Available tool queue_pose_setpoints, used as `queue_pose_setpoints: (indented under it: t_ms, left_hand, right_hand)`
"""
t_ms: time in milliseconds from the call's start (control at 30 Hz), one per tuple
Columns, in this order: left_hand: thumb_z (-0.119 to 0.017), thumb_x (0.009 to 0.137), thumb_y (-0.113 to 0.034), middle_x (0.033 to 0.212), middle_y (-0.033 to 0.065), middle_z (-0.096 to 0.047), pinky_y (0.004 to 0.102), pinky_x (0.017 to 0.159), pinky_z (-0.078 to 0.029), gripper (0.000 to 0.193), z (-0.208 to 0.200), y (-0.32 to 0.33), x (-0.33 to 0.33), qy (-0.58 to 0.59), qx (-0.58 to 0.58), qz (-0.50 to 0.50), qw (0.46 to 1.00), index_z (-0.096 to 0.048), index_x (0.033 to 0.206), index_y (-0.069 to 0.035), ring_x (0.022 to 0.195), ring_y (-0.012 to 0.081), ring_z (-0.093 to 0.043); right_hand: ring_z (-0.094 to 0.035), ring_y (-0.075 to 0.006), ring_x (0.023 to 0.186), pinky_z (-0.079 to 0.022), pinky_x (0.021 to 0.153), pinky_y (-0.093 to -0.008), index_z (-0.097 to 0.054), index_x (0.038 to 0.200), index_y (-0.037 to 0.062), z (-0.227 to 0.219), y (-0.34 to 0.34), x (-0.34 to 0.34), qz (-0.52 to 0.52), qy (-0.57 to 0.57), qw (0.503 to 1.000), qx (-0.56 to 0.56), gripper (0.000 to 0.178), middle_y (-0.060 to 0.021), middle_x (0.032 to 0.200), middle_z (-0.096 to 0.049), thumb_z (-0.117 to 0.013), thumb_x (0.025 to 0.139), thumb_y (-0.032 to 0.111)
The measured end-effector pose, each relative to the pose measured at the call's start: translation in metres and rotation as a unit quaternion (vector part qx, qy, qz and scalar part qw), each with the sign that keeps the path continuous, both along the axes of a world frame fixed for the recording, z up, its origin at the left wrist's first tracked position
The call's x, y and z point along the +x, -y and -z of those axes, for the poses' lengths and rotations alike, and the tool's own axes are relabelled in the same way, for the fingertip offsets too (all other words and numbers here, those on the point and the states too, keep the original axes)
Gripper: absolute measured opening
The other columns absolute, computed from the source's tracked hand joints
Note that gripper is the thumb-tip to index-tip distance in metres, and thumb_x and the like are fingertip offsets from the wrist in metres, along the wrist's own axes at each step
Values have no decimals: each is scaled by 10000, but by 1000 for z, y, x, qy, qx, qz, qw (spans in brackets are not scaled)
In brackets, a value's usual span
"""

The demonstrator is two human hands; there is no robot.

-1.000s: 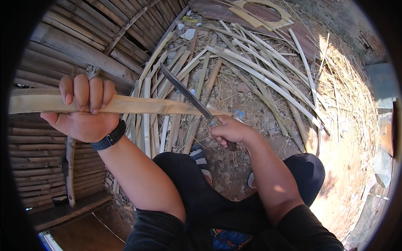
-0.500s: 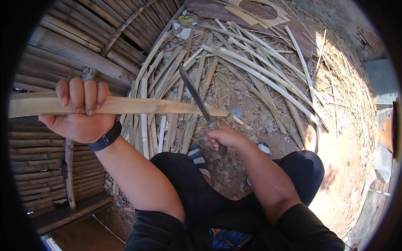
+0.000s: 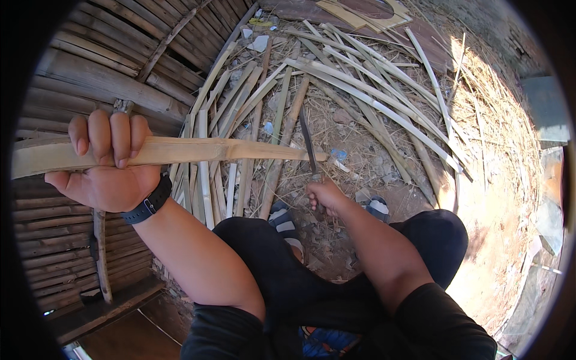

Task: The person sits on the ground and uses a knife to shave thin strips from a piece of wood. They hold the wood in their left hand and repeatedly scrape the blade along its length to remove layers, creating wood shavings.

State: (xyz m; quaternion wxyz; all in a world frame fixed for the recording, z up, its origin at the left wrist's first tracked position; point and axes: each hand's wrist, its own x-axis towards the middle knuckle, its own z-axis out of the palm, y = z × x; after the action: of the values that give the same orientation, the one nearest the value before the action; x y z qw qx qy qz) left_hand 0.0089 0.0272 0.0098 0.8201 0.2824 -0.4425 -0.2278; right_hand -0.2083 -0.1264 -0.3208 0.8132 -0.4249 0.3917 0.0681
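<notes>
My left hand (image 3: 114, 162) is wrapped round the wide part of a split bamboo strip (image 3: 192, 150), which lies level across the left half of the view. The strip narrows to the right, where its end has a pale cut face. In my right hand (image 3: 326, 195) is the handle of a machete (image 3: 309, 143). Its dark blade points away from me and crosses the strip close to the narrow end. Blade and strip seem to touch there. My right fingers hide most of the handle.
Several bamboo strips (image 3: 384, 102) lie loose on the dirt floor ahead, among straw and scraps. At the left stands a bamboo slat wall (image 3: 72, 240). A yellowish board with a round hole (image 3: 354, 21) rests at the far end. My sandalled feet (image 3: 282, 219) are below the strip.
The machete has slid right along the strip toward its narrow end, and its blade has turned more upright. My left hand has shifted slightly left with the strip.
</notes>
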Motion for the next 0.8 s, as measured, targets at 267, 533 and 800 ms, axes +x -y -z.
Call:
queue_pose_setpoints:
  t_ms: [267,533,800]
  left_hand:
    - [-491,826,-619,568,-41,-373,235,472,-296,457,3,-3,5,-14,6,-11,1000,-490,742,-169,464,87,-337]
    - [-479,838,-645,583,-40,-374,236,474,-298,489,2,-5,4,-10,-2,-20,1000,-493,764,-161,463,89,-329]
    - [-457,848,-710,596,-39,-376,235,480,-296,557,1,9,-3,4,-7,-23,1000,-487,784,-158,473,85,-329]
  right_hand:
    - [-576,-145,536,-472,512,-310,-566,1036,6,-19,-19,29,-36,105,928,-356,276,-73,690,-590,-623,803,143]
    - [-590,-170,539,-478,460,-330,-575,1087,-7,16,-6,4,0,-66,993,-98,317,-114,732,-615,-609,820,162]
    - [-525,-156,475,-457,444,-318,-522,1001,15,-5,-7,31,-28,119,939,-323,220,-71,676,-550,-601,821,115]
